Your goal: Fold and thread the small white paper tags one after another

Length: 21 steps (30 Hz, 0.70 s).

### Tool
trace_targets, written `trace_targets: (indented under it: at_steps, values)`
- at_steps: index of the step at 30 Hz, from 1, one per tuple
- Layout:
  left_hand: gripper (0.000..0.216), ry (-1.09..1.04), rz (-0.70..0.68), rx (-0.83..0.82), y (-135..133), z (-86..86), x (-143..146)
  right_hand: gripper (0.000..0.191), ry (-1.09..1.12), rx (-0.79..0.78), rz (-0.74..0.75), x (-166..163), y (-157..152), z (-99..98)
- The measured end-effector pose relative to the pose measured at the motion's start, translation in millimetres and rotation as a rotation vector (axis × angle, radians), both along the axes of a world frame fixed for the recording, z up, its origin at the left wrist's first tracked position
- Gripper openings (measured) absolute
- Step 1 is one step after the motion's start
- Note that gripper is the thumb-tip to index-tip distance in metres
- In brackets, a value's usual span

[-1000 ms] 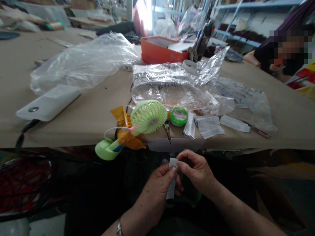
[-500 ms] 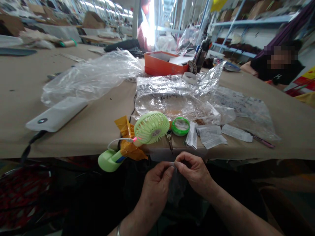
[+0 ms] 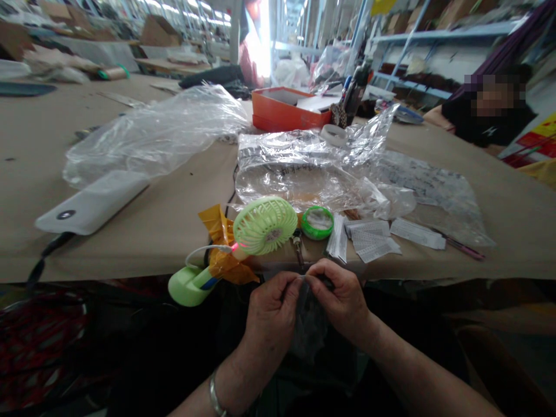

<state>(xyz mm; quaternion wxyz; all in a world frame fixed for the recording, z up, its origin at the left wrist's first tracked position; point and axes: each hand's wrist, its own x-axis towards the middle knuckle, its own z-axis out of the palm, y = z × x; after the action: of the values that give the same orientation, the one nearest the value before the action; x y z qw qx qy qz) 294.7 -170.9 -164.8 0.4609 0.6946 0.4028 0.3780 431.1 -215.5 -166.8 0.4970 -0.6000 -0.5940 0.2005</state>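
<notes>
My left hand (image 3: 273, 313) and my right hand (image 3: 341, 301) meet just below the table's front edge, fingertips pinched together on a small clear plastic bag (image 3: 309, 324) that hangs between them. A thin white edge shows at the pinch; what is inside I cannot make out. Right above the hands stands a small green fan (image 3: 264, 225) taped with yellow tape to a green base (image 3: 187, 285). Beside it lie a green tape roll (image 3: 317, 222) and a pile of white labels (image 3: 369, 237).
The brown-paper table (image 3: 130, 231) carries a white power bank (image 3: 89, 204) at left, crumpled clear plastic bags (image 3: 156, 130), an orange box (image 3: 286, 110) and a pen (image 3: 456, 243). Another person (image 3: 490, 124) sits at the far right. Shelves stand behind.
The white label strip seen upright between my fingers a second ago is now out of sight; both hands have risen toward the table edge and closed tighter on the clear bag.
</notes>
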Motion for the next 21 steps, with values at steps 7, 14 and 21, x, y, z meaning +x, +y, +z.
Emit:
trace_targets:
  at_steps: [7,14,21]
  values:
    - [0.017,0.033,0.008,0.025,4.5,-2.7,1.9,0.011,-0.009,0.004,-0.018,1.0,0.9,-1.9]
    - [0.018,0.05,0.003,0.021,6.8,-5.1,2.4,0.011,-0.023,0.004,-0.026,2.3,3.6,-3.0]
    - [0.017,0.045,0.019,-0.048,4.4,-1.8,1.2,0.012,-0.008,-0.004,-0.044,1.1,3.4,-4.0]
